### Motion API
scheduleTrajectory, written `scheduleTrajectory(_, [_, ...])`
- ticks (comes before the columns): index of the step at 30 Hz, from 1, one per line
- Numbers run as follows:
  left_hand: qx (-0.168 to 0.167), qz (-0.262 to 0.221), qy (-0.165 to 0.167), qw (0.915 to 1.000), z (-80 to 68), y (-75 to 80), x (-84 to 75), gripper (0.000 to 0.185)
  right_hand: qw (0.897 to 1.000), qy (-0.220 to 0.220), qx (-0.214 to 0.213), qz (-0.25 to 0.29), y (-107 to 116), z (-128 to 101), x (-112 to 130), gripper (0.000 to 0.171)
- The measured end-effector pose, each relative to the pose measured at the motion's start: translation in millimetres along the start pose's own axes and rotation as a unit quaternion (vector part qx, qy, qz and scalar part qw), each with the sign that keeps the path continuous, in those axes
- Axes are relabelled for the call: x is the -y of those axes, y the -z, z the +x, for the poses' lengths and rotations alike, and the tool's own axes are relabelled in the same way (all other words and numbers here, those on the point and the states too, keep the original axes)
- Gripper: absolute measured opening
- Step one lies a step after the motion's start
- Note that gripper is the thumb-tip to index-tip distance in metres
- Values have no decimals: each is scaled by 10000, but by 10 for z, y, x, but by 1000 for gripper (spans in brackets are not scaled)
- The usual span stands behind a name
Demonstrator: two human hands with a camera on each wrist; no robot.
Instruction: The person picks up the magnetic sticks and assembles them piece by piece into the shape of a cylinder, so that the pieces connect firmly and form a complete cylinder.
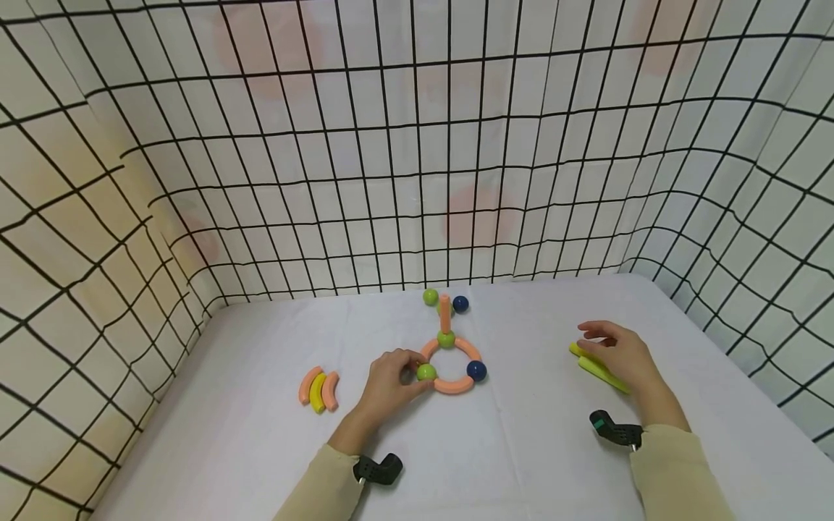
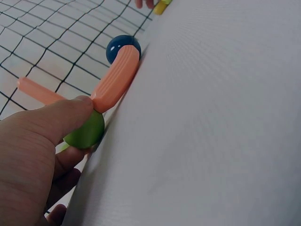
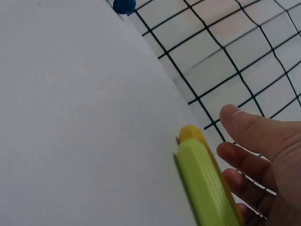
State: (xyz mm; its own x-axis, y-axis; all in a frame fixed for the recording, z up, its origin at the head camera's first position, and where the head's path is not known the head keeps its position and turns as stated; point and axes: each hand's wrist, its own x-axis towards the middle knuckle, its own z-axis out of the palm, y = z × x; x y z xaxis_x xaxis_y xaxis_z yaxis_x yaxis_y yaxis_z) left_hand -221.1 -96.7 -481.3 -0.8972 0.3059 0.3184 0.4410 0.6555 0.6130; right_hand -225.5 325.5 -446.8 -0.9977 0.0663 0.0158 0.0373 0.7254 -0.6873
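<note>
A ring of curved orange pieces (image 1: 453,386) joined by balls lies on the table. My left hand (image 1: 389,383) pinches the ring's green ball (image 1: 426,372) between thumb and fingers; in the left wrist view that ball (image 2: 89,132) sits under the thumb. A dark blue ball (image 1: 476,371) joins the ring's right side, and another green ball (image 1: 446,339) its far side. From there a straight orange stick (image 1: 445,312) extends. My right hand (image 1: 622,359), fingers loosely bent, hovers beside a yellow-green stick (image 3: 204,183) and a yellow stick (image 3: 190,131), gripping neither.
Two curved orange pieces (image 1: 330,391) and a curved yellow piece (image 1: 317,393) lie left of the left hand. Behind the ring are a loose green ball (image 1: 431,297) and a dark blue ball (image 1: 460,304). A black-grid white curtain (image 1: 391,174) encloses the white table (image 1: 521,449).
</note>
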Motion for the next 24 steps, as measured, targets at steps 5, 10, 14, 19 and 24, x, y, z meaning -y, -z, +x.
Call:
scheduleTrajectory(5, [-2,2,29,10000,0,-2,2,29,9999,82,-16,-143,-7,11,-142,50])
scheduleTrajectory(10, [1,-1,6,10000,-1,1,-7,29,9995,120,-13,-284,-13,28,-213,46])
scheduleTrajectory(14, [0,-6,-12,10000,-4,9,-13,29,9992,151,-28,-375,-11,21,-230,44])
scheduleTrajectory(19, [16,-21,11,10000,-3,13,-16,29,9983,164,-192,-520,0,4,-223,44])
scheduleTrajectory(24, [23,-14,38,10000,0,8,-10,29,9983,37,-237,-527,-7,-12,-196,46])
